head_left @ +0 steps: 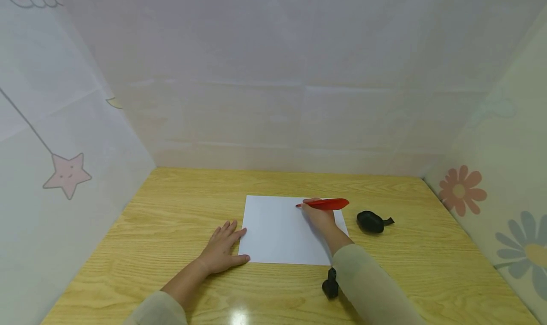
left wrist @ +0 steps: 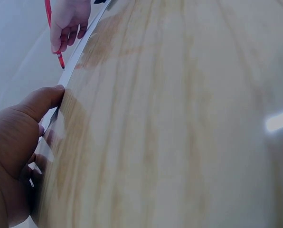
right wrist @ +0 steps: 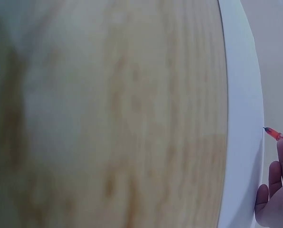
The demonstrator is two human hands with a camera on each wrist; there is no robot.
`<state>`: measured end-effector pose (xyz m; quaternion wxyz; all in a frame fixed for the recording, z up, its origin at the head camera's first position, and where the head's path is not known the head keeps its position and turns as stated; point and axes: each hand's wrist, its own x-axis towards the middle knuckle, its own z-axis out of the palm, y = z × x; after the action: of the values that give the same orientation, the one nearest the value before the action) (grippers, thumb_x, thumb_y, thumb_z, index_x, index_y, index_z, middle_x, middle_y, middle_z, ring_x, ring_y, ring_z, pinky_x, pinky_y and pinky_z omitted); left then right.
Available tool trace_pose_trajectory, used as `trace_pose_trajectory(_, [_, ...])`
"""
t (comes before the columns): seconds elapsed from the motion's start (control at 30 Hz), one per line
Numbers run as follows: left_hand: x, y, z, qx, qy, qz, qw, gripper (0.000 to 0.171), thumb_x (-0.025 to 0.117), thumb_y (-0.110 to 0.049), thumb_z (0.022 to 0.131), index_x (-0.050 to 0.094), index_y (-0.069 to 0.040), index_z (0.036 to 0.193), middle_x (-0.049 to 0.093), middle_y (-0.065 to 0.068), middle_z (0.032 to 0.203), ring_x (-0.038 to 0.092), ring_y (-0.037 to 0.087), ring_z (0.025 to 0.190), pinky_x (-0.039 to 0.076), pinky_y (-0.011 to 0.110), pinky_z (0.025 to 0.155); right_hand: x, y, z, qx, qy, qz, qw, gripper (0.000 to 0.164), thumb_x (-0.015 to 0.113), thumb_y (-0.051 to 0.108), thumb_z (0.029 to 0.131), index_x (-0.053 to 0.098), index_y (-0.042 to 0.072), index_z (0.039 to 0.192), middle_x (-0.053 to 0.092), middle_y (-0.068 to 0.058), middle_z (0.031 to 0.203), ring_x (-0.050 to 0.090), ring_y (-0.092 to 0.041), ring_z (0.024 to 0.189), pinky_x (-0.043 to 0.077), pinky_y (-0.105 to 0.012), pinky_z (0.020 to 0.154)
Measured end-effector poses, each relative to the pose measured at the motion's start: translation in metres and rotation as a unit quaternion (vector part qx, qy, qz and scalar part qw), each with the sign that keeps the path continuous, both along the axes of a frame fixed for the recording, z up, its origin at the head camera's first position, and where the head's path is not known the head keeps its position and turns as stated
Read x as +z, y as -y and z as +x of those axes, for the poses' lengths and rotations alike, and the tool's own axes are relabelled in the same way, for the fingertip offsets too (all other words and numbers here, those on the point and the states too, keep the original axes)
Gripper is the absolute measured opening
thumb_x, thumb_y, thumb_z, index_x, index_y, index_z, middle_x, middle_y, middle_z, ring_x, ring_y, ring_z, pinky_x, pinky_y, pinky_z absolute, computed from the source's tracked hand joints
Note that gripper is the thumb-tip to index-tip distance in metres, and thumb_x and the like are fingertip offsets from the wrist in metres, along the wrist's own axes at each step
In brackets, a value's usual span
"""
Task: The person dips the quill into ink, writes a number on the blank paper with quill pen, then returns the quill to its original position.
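A white sheet of paper [head_left: 282, 235] lies on the wooden table. My right hand [head_left: 319, 217] pinches a red feather-shaped pen [head_left: 329, 204] over the sheet's upper right part. In the right wrist view the dark tip of the pen [right wrist: 272, 133] is right at the paper's surface, with the fingers [right wrist: 275, 178] curled behind it. My left hand [head_left: 220, 249] rests flat with fingers spread. Its thumb touches the sheet's lower left corner and its index finger the left edge. The left wrist view shows that thumb [left wrist: 44, 100] along the paper's edge.
A black oval object with a short tab [head_left: 371, 222] lies right of the paper. Below the sheet, beside the right sleeve, sits a smaller black object [head_left: 330, 287]. Pale cloth walls [head_left: 273, 116] with printed stars and flowers enclose the table [head_left: 179, 197] at back and sides.
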<state>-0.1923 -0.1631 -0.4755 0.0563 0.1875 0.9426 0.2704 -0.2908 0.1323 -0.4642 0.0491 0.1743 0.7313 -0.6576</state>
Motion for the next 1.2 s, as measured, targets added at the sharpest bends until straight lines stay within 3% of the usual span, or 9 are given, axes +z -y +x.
trace_pose_trajectory(0.2, [-0.001, 0.0003, -0.0001, -0.001, 0.0, -0.003, 1.0, 0.076, 0.07, -0.045, 0.087, 0.045, -0.004, 0.146, 0.024, 0.026, 0.159, 0.016, 0.044, 0.149, 0.009, 0.061, 0.122, 0.0016, -0.0001, 0.003, 0.005, 0.013, -0.003, 1.0, 0.045, 0.067, 0.022, 0.092, 0.052, 0.005, 0.131, 0.05, -0.016, 0.139, 0.044, -0.033, 0.129, 0.037, -0.049, 0.115])
trace_pose_trajectory(0.5, [-0.0011, 0.0001, 0.0004, 0.001, 0.008, 0.001, 1.0, 0.077, 0.071, -0.045, 0.086, 0.045, -0.004, 0.146, 0.023, 0.026, 0.159, 0.015, 0.044, 0.15, 0.008, 0.061, 0.122, -0.0019, 0.0003, 0.0048, 0.02, -0.008, 0.018, 1.0, 0.033, 0.068, 0.021, 0.091, 0.061, 0.006, 0.12, 0.058, -0.014, 0.128, 0.05, -0.03, 0.119, 0.041, -0.046, 0.11])
trace_pose_trajectory(1.2, [-0.0019, 0.0, -0.0009, -0.001, 0.002, 0.003, 1.0, 0.076, 0.071, -0.044, 0.087, 0.045, -0.004, 0.145, 0.024, 0.026, 0.159, 0.015, 0.045, 0.149, 0.009, 0.062, 0.121, 0.0039, 0.0048, 0.0088, 0.038, 0.005, 0.031, 0.999, 0.03, 0.07, 0.021, 0.089, 0.065, 0.008, 0.116, 0.063, -0.012, 0.122, 0.052, -0.028, 0.114, 0.042, -0.045, 0.107])
